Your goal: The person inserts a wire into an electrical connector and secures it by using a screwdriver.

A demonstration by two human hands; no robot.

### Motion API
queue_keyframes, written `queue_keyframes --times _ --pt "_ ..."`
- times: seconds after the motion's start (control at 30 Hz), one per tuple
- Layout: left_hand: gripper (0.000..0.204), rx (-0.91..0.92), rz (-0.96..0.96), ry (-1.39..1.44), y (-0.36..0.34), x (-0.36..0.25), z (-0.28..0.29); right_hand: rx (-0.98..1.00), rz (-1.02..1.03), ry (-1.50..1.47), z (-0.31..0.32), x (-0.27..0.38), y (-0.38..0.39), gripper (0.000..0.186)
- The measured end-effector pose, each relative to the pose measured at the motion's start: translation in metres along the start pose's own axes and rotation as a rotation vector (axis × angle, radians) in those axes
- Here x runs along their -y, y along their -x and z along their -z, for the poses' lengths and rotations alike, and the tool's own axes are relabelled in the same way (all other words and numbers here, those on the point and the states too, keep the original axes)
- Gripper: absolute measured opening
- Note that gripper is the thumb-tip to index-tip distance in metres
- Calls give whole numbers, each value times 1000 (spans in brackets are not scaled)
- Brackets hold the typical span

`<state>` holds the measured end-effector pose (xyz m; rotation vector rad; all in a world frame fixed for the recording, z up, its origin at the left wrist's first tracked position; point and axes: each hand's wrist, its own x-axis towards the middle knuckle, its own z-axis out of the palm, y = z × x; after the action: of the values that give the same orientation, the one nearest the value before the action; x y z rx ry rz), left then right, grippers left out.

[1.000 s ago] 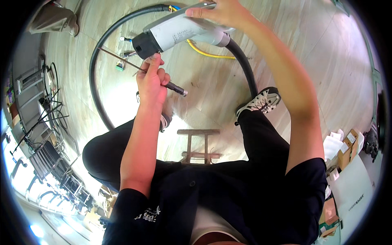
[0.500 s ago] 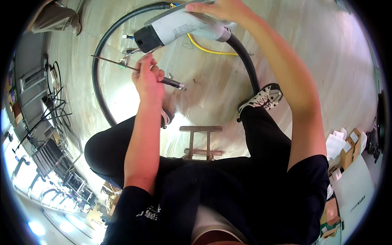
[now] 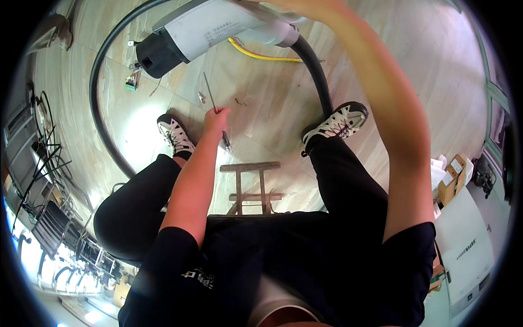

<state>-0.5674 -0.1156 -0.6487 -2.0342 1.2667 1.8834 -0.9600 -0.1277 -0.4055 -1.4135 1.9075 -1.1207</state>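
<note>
My left hand (image 3: 217,121) is closed around a long screwdriver (image 3: 207,87). Its thin metal shaft points away from me, and the handle end shows below my fist. At the far edge of the picture, my right hand (image 3: 305,6) grips a large grey charging gun (image 3: 218,26); part of the hand is cut off. The gun's black plug end (image 3: 160,55) faces left, apart from the screwdriver tip. A thick black cable (image 3: 315,68) leaves its other end and runs down beside my right shoe.
A yellow cable (image 3: 264,56) lies behind the gun. Loose thin wires with a green connector (image 3: 132,80) and a small metal piece (image 3: 201,98) are on the floor. A wooden stool (image 3: 250,167) stands between my legs. Chairs (image 3: 52,223) line the left; cartons (image 3: 452,180) sit right.
My left hand has drawn back toward me with the screwdriver, whose shaft has swung from pointing left to pointing away. The charging gun appears farther left as the whole view shifts.
</note>
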Motion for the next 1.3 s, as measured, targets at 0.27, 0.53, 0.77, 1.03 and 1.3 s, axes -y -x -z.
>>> queue_keyframes --times 0.27,0.53,0.77,1.03,1.3 --pt "20 57 153 190 13 -72 34 123 -269 -140 3 9 1 47" --pt "22 304 -14 -205 130 -218 135 -12 -343 -253 18 -37 0 43" --pt "28 267 -327 -533 237 -260 160 219 -324 -155 80 -15 32 64" --pt "30 358 -834 -762 295 -250 157 850 -83 336 118 145 85 62" --pt "28 398 -756 -664 348 -241 178 403 -90 384 81 135 125 66"
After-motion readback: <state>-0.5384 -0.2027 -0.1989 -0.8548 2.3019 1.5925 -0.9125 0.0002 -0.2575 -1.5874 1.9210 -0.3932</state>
